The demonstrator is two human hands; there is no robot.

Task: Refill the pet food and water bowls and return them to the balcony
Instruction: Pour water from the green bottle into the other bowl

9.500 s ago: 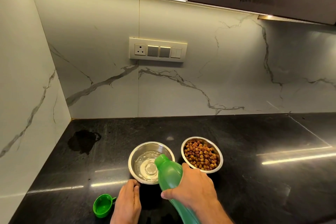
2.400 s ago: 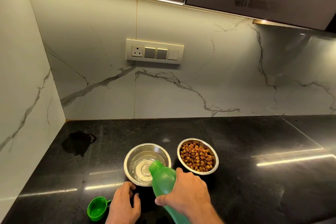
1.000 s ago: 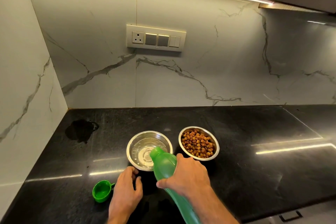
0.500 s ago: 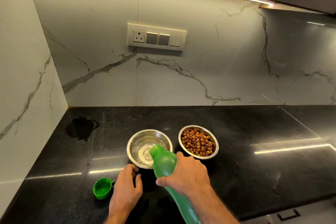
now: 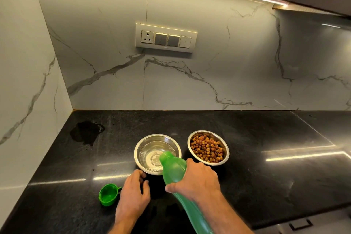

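my right hand (image 5: 197,181) wraps curled fingers round the bottle (image 5: 173,170), tilted over the water bowl (image 5: 140,145); left hand (image 5: 133,194) rests beside the bowl, fingers loosely together.

Two shiny steel bowls (image 5: 139,147) stand on glossy black stone counter (image 5: 266,135) below smooth veined marble wall (image 5: 209,66).

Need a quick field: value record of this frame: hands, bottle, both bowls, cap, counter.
right hand: grips green bottle, tilted, mouth over the water bowl
left hand: fingers straight on the counter, fingertips at the water bowl's near side
water bowl: steel, some water inside
food bowl: steel, full of brown kibble, right of the water bowl, apart from it
bottle cap: green, off, open side up, left of left hand
counter: black stone, dark wet-looking patch near left corner
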